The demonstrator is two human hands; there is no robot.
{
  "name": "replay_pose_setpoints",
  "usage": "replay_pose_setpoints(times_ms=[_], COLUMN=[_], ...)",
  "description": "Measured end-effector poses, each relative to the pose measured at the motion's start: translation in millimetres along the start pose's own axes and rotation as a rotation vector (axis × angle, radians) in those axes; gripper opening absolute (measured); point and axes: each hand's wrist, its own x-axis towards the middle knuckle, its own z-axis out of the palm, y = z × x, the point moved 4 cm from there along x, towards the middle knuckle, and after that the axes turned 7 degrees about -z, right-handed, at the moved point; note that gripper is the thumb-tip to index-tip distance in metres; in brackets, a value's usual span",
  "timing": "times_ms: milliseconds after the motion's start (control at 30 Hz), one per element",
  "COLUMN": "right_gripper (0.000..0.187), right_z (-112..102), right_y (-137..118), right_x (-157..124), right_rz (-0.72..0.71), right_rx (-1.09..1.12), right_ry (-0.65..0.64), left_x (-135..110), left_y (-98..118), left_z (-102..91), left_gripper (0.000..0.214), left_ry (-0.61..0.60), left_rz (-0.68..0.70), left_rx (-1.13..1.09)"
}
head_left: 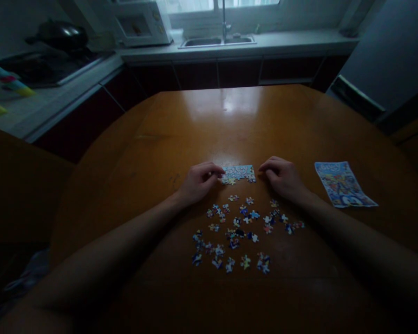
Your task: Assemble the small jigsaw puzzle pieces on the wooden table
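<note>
A small joined strip of jigsaw puzzle (238, 173) lies on the wooden table (181, 139) between my two hands. My left hand (198, 182) rests at the strip's left end, fingers curled and tips touching its edge. My right hand (282, 178) sits just right of the strip, fingers bent with the tips on the table beside its right end. Several loose puzzle pieces (237, 232) are scattered on the table nearer to me, below both hands.
A colourful printed picture sheet (343, 183) lies flat to the right. Beyond the table's far edge runs a counter with a sink (218, 41), a microwave (142, 23), and a dark pot (61, 35) on a hob at left.
</note>
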Motion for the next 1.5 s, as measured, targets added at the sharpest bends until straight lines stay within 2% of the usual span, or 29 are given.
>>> replay_pose_setpoints(times_ms=[1100,1500], right_gripper=[0.020,0.019], right_z=[-1.0,-1.1], right_y=[0.7,-0.1], right_x=[-0.2,0.2], right_rz=[0.002,0.016], right_rx=[0.001,-0.020], right_ry=[0.004,-0.003], left_x=[0.0,0.5], left_y=[1.0,0.6], left_z=[1.0,5.0], left_gripper=[0.018,0.020], left_ry=[-0.006,-0.075], left_rz=[-0.006,0.020], left_rx=[-0.017,0.064])
